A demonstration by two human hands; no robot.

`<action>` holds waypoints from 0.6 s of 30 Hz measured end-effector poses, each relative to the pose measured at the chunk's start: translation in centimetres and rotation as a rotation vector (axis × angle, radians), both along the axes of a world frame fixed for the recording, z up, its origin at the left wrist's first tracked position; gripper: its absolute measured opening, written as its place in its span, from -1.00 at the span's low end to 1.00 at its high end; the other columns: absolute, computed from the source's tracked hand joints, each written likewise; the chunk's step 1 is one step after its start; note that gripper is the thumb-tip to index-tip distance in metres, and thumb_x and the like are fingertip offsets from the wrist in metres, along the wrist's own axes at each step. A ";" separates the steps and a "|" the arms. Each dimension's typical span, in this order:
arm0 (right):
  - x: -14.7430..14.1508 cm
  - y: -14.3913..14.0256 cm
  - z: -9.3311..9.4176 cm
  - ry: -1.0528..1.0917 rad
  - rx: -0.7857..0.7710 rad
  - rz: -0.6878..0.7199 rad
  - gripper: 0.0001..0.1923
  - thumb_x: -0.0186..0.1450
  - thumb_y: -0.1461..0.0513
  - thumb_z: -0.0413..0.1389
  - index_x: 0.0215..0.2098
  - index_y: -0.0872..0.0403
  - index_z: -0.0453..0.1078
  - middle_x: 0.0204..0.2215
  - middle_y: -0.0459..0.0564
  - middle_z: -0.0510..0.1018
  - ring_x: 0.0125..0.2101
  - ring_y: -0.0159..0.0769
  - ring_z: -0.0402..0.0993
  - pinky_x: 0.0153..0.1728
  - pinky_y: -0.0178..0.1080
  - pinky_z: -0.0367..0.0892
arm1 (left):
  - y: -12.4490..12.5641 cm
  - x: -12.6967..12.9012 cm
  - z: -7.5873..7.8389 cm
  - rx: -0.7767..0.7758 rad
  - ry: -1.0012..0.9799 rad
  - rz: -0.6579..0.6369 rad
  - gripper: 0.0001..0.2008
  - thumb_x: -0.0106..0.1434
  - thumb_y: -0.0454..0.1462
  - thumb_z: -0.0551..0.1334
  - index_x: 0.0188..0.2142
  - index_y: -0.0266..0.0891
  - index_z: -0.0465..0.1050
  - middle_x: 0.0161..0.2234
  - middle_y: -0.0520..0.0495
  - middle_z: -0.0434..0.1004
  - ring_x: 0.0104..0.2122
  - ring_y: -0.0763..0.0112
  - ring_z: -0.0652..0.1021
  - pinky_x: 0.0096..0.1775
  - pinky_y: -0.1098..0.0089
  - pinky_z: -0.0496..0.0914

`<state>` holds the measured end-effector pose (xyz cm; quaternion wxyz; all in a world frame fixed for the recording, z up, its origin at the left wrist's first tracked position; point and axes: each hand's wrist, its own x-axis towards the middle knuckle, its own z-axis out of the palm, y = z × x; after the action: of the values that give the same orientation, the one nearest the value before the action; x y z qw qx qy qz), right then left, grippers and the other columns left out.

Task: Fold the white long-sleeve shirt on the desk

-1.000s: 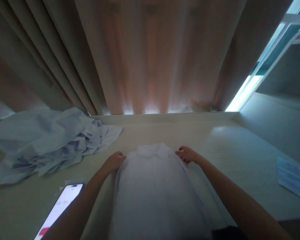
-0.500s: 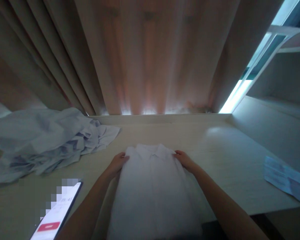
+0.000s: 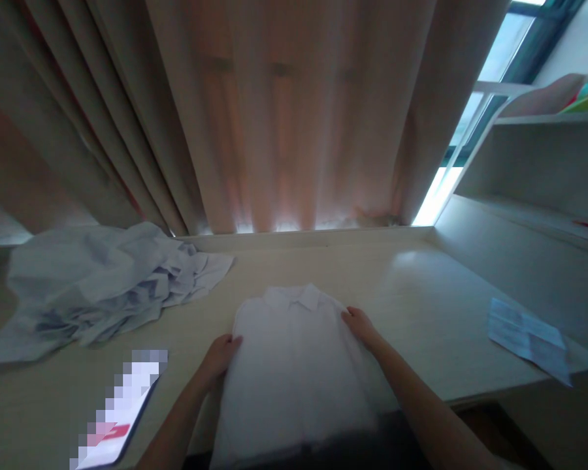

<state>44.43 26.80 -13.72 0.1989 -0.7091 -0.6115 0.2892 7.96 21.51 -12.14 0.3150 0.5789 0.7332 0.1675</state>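
Observation:
A white collared shirt lies flat on the light wooden desk, collar pointing away from me, its lower part hanging over the near edge. My left hand rests on the shirt's left side edge with fingers curled against the fabric. My right hand presses on the right side edge, a little below the shoulder. Whether either hand pinches the cloth or only presses on it is unclear.
A heap of crumpled pale blue shirts lies at the left. A phone with a lit screen sits near the front left edge. A paper sheet lies at the right. Curtains hang behind the desk; a shelf stands at the right.
Both hands have slid from the shirt's shoulders near the collar down along its sides toward me. The camera view has tilted up and shifted slightly.

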 end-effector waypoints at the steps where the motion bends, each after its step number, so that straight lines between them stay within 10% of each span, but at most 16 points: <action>1: 0.0 -0.2 -0.1 0.015 0.005 -0.012 -0.67 0.28 0.23 -0.13 -0.23 0.14 0.46 -0.27 0.06 0.57 -0.24 -0.26 0.46 -0.26 -0.30 0.28 | -0.1 0.0 0.1 0.002 -0.005 0.005 -0.64 0.13 -0.11 0.00 -0.36 -0.27 0.47 -0.31 -0.19 0.58 -0.18 0.18 0.53 -0.18 0.29 0.39; 18: -1.2 -0.6 -1.3 0.093 -0.027 0.019 -0.60 0.21 0.18 -0.02 -0.02 0.11 0.39 -0.07 0.11 0.51 -0.06 -0.15 0.41 -0.11 -0.22 0.27 | 1.9 -0.9 -2.2 0.011 -0.005 0.073 -0.69 0.13 -0.25 0.00 -0.29 -0.29 0.48 -0.19 -0.21 0.56 -0.05 0.18 0.47 -0.02 0.26 0.33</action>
<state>43.20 26.23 -15.03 0.2148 -0.6917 -0.6042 0.3322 7.07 23.41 -14.32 0.3074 0.5530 0.7521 0.1846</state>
